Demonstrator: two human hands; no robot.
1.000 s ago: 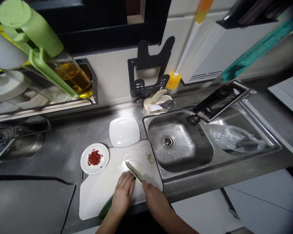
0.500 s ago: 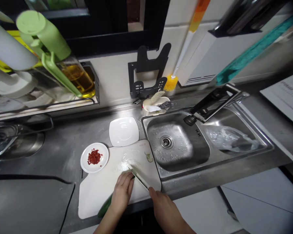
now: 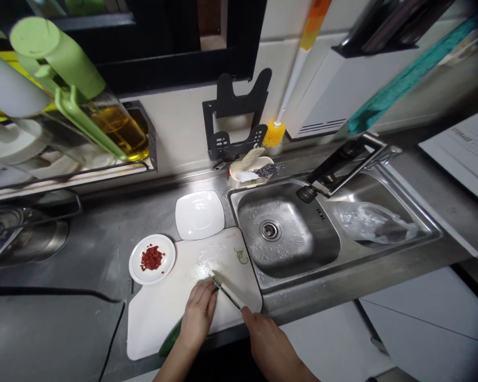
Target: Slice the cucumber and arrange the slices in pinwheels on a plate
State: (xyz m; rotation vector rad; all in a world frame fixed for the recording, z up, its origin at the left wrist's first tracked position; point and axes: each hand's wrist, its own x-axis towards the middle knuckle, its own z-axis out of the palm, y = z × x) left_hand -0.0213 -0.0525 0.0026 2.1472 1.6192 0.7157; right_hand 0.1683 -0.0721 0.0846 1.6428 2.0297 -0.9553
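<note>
A white cutting board point(image 3: 159, 313) lies on the steel counter in front of me. My left hand point(image 3: 197, 315) presses down on a long green vegetable point(image 3: 170, 339), fingers curled over it; only its near end shows. My right hand point(image 3: 263, 334) is closed round the handle of a knife point(image 3: 227, 292), whose blade rests at the left hand's fingertips. Two thin green slices point(image 3: 242, 257) lie at the board's far right corner.
A round white plate point(image 3: 137, 276) with chopped red chilli sits left of the board, a square white plate point(image 3: 199, 215) behind it. The sink point(image 3: 287, 239) with a black tap is to the right, a plastic bag in its second basin. An oil jug stands at the upper left.
My right hand has drawn back toward me and to the right, pulling the knife along at the left fingertips. The left hand has stayed on the vegetable.
</note>
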